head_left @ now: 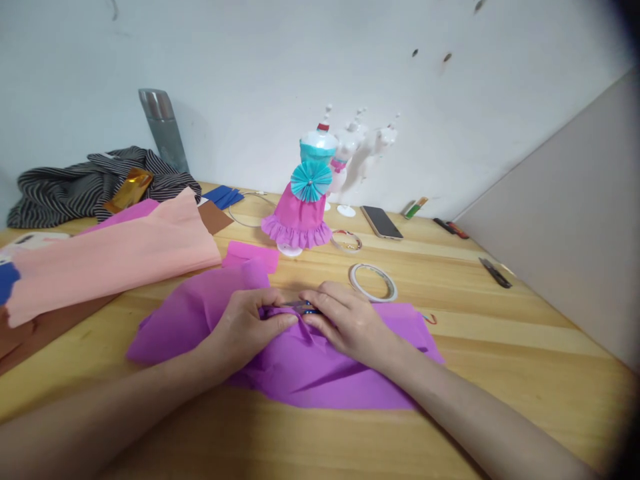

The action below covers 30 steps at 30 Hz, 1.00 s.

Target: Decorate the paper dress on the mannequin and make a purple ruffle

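A large sheet of purple crepe paper [350,383] lies crumpled and folded on the table in front of me. My left hand [237,333] pinches a fold of it between thumb and fingers. Closed around small scissors with dark blue handles [311,310], my right hand [347,323] sits just right of the left one. Metal blades point left, at the pinched fold; their tips are partly hidden by my left fingers, so I cannot tell how far they part. The sheet's left side bulges up in a loose roll.
Behind the paper stands a small dress form [303,210] in a pink skirt and turquoise rosette, with white forms [346,143] beyond. Tape rolls [393,288], a phone [383,222] and a cutter knife [495,273] lie right. Peach paper [125,250], striped cloth [60,187] and a bottle [167,133] are left.
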Tool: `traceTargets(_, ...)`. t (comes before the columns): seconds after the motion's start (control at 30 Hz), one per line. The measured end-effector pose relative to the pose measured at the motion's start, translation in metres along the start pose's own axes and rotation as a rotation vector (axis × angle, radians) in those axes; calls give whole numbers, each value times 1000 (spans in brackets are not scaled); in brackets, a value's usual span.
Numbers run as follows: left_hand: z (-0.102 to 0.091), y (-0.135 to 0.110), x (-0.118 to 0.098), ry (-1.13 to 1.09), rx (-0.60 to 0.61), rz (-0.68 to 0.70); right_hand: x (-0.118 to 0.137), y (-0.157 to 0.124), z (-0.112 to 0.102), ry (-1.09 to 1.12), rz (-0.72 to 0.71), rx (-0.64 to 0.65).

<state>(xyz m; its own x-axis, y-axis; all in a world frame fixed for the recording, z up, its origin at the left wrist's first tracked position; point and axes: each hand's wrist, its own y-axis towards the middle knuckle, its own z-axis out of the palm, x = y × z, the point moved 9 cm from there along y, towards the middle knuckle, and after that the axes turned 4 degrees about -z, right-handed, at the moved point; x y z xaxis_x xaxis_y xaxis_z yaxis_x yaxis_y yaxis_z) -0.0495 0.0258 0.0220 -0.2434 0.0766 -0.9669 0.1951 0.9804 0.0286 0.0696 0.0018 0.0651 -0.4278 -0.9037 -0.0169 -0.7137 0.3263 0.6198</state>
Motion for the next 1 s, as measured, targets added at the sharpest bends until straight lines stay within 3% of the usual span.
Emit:
traceTargets(0.47, 2, 1, 1, 22, 27, 44, 0, -2, -2, -18, -31, -34)
traceTargets(1.0, 2, 0, 7, 111, 17, -31, 4, 0, -4, -29, -77, -32)
